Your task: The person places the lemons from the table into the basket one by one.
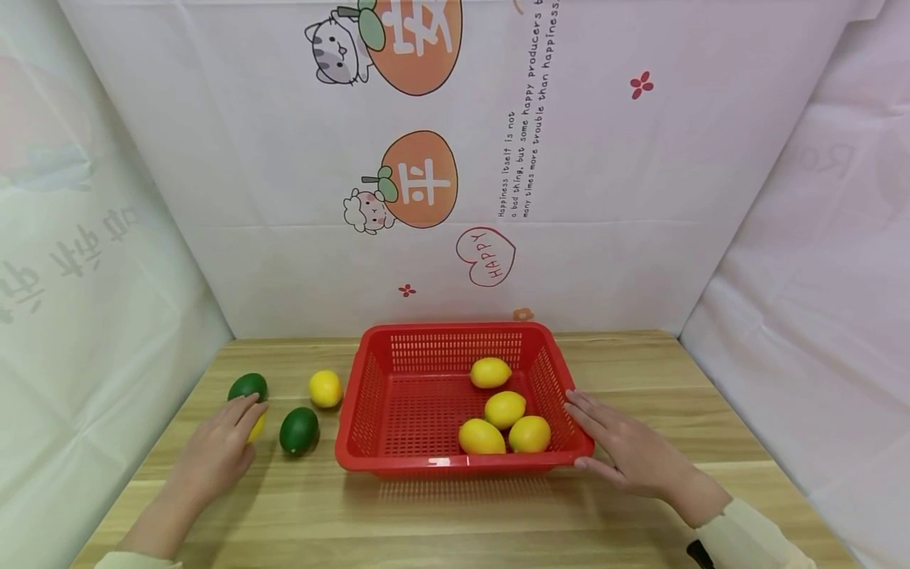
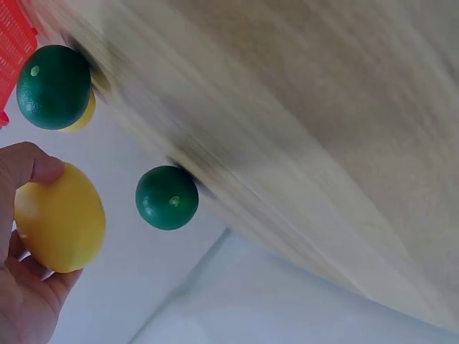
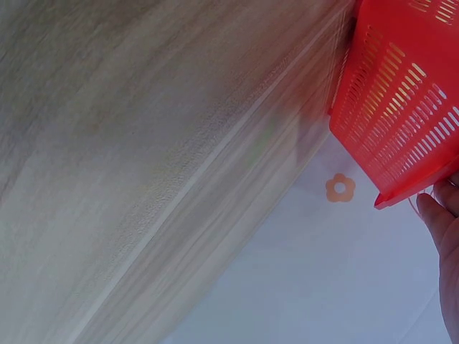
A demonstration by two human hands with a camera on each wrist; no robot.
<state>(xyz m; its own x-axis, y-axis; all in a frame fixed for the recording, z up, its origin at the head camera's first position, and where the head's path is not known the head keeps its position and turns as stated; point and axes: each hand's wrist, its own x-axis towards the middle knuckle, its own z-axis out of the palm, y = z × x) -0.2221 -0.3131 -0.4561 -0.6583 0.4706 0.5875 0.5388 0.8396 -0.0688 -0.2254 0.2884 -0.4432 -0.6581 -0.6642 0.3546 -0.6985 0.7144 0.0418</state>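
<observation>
My left hand (image 1: 213,449) grips a yellow lemon (image 2: 66,218) between thumb and fingers; the head view shows only a sliver of it past the fingers. Close by are a green lime (image 1: 298,431) to its right and another green lime (image 1: 248,386) just beyond the fingertips. A loose lemon (image 1: 325,389) sits between the limes and the red plastic basket (image 1: 419,395). On the basket's right side, my right hand (image 1: 633,450) rests with extended fingers against the rim, thumb near the front corner. Several lemons (image 1: 505,410) lie in the basket's right half.
The wooden table (image 1: 455,525) carries everything. A white printed sheet (image 1: 583,261) stands upright behind it, and pale sheets (image 1: 817,316) hang along both sides. The basket's slotted walls rise around the lemons inside.
</observation>
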